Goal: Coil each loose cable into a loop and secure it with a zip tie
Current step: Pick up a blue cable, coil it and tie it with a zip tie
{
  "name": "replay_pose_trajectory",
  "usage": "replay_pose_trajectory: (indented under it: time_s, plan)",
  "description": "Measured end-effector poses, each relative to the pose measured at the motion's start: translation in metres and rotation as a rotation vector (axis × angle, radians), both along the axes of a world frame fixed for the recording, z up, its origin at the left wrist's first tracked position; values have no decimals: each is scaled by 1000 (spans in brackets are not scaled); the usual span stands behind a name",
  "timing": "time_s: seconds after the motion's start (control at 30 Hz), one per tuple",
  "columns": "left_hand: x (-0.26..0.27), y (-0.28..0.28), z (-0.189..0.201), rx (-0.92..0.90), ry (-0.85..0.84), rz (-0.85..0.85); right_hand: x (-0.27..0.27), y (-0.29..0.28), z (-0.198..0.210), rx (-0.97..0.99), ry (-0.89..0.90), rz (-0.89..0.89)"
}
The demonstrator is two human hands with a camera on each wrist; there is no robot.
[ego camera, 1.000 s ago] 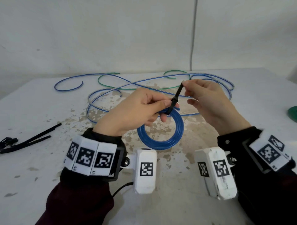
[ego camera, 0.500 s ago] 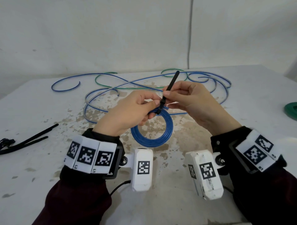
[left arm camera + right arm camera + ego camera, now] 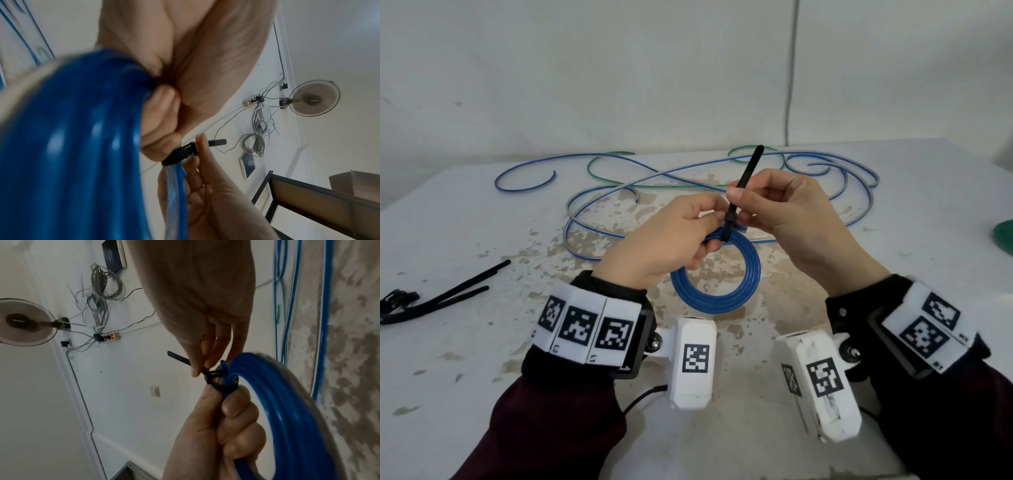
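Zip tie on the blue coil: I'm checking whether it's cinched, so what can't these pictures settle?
- Zip tie tightness: head view, fingers cover the band; right wrist view shows a small gap.
- Blue coil turns: left wrist view, blurred.
- Green object: head view, cut off by the right edge.
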State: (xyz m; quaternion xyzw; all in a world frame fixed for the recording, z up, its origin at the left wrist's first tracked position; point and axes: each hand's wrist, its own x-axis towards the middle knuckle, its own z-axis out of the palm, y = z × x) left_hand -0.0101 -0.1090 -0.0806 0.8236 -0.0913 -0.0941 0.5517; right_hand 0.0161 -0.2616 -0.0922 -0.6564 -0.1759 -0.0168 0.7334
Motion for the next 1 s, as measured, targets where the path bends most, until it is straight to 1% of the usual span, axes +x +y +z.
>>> replay_pose_trajectory:
  time_s: [0.2,0.33,0.5,0.63,0.77,0.9,1.0]
  plan:
    - [-3,-9,1,-11,-24,17,3,-3,-2,4,50,-71]
    - [-4,-12,2,-58,-11,45,3,-3,-4,-25,22,-62]
    - [-5,-13,0,13,-85,42,5,-4,-5,-28,17,-60]
    - [-4,-11,1,10,-104,35,7,-4,-6,-30,-33,-103]
    - [-4,-14,-1,9,-92,18,13,-6,-9,-29,-43,-164]
    - [-3,-16,-3,28,-73,5,16,-6,-12,-38,12,-169]
    - [-3,-14,-3,-66,-11,-31,16,-8,-8,-19,57,-121]
